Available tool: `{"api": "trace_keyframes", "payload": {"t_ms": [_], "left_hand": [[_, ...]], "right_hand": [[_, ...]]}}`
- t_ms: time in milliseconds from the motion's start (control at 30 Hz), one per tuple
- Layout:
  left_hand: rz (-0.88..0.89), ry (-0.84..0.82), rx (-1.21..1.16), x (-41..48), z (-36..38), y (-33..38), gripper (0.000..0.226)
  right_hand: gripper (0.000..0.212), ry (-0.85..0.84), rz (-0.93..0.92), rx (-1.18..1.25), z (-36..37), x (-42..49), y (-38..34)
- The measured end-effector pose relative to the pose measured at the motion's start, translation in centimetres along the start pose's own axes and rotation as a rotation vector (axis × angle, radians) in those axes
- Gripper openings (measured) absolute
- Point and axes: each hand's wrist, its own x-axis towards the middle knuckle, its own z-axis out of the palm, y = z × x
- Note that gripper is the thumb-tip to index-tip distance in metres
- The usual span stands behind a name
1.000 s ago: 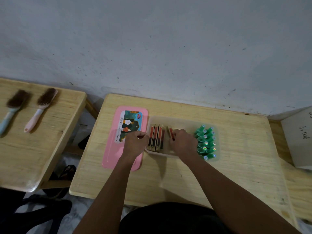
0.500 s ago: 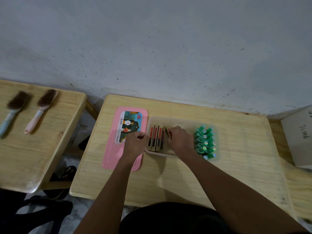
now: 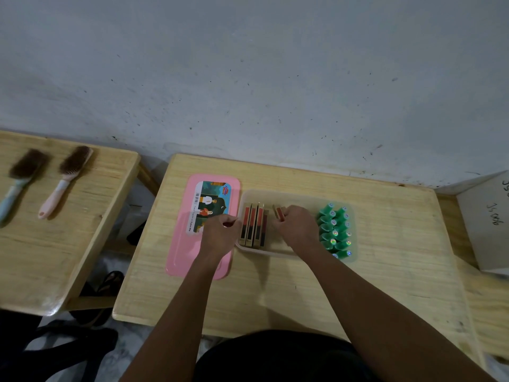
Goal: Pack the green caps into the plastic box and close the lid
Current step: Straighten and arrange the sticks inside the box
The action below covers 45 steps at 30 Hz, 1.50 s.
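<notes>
At the right end of the box point(image 3: 264, 252) lie the green caps point(image 3: 334, 232), while the right hand point(image 3: 298, 230) pinches a red pack point(image 3: 279, 212) mid-box and the left hand point(image 3: 220, 232) grips its left rim beside the pink lid point(image 3: 181, 252).

The slim red-and-gold box point(image 3: 279, 213), edge-on a moment ago, shows its red face again, sticking out just above the grip of the right hand point(image 3: 298, 230).

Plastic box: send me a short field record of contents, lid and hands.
box: plastic box, open, on table
right end: green caps, in rows
left end: red-gold packs, standing on edge
lid: pink lid, flat on table left of box
right hand: pinches tilted pack mid-box
left hand: at box's left rim, grip unclear
</notes>
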Motion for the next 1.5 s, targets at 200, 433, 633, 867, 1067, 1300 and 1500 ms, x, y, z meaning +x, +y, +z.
{"api": "trace_keyframes", "payload": {"t_ms": [200, 433, 633, 867, 1067, 1300, 1500], "left_hand": [[-0.005, 0.001, -0.01, 0.0, 0.0, 0.0, 0.019], [-0.007, -0.008, 0.007, 0.0, 0.0, -0.1, 0.02], [-0.015, -0.013, 0.003, -0.1, 0.0, 0.1, 0.02], [-0.022, -0.014, -0.001, -0.2, -0.1, -0.1, 0.02], [-0.012, -0.007, 0.01, -0.2, 0.0, 0.1, 0.019], [0.0, -0.008, 0.004, -0.3, -0.1, 0.1, 0.019], [-0.008, -0.012, 0.006, -0.3, 0.0, 0.0, 0.02]], "right_hand": [[0.017, -0.155, 0.069, 0.331, 1.0, -0.1, -1.0], [0.022, -0.18, 0.075, 0.404, 2.2, 0.6, -0.2], [0.029, -0.168, 0.072, 0.467, 2.1, 0.4, -0.6], [0.055, -0.34, -0.111, 0.252, 1.2, 1.5, -0.6], [0.055, -0.399, -0.238, 0.114, 0.7, 2.1, -0.8], [0.055, -0.421, -0.274, 0.084, 0.5, 2.0, -0.8], [0.061, -0.351, -0.177, 0.201, 0.7, 1.9, -0.2]]}}
